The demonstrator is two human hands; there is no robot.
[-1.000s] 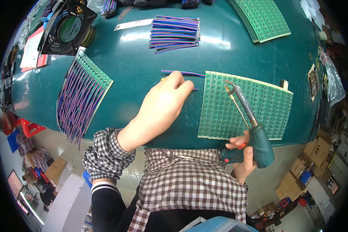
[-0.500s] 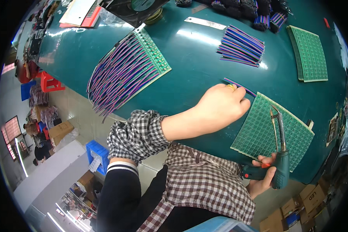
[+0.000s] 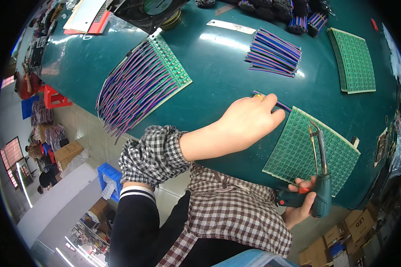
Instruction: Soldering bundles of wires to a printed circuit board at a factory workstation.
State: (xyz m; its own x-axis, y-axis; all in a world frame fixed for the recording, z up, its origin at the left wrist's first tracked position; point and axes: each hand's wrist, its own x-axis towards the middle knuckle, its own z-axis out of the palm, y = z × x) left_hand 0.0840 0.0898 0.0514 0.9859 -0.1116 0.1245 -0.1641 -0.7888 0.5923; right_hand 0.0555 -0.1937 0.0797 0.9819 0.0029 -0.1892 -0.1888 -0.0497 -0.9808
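Note:
My left hand (image 3: pixel 249 121) is closed over a short multicoloured ribbon wire (image 3: pixel 284 106), whose right end reaches the upper left corner of a green circuit board panel (image 3: pixel 294 147). The fingertips are hidden behind my knuckles. In my right hand (image 3: pixel 302 204) is a dark green soldering gun (image 3: pixel 323 196), held by its grip at the panel's lower edge. Its metal shaft and thin feed tube point up over the panel, with the tip right of the wire's end. Whether the tip touches the board I cannot tell.
To the left lies another board (image 3: pixel 176 62) with many wires (image 3: pixel 136 89) attached. Loose wires (image 3: pixel 274 53) lie beyond my left hand, near a metal ruler (image 3: pixel 231 26). Stacked boards (image 3: pixel 356 60) are at the far right, wire bundles (image 3: pixel 298 24) and a black fan (image 3: pixel 149 11) at the back.
The whole view has shifted slightly. My left hand has turned a little at the knuckles, still over the wire. The soldering gun stays nearly where it was over the panel.

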